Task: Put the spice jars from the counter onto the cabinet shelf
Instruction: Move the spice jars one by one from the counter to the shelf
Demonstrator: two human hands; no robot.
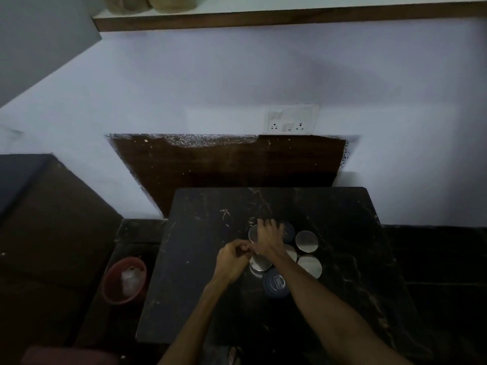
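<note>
Several spice jars stand in a tight cluster on the black marble counter [210, 285]. Most have round steel lids, such as one [306, 241] at the right and one [310, 266] below it. A dark blue-lidded jar [276, 283] stands at the front. My right hand [268, 237] lies over the top of the far-left steel-lidded jar [252, 233], fingers curled around it. My left hand [233, 255] rests beside the cluster with its fingertips pinched at the rim of a near steel-lidded jar [259, 263]. The cabinet shelf [263, 21] runs along the top, high above.
Two pale containers [152, 2] stand on the shelf at top left. A red bucket [123, 280] sits on the floor left of the counter. A white switch and socket panel [291, 119] is on the wall behind. Dark furniture [47, 233] fills the left.
</note>
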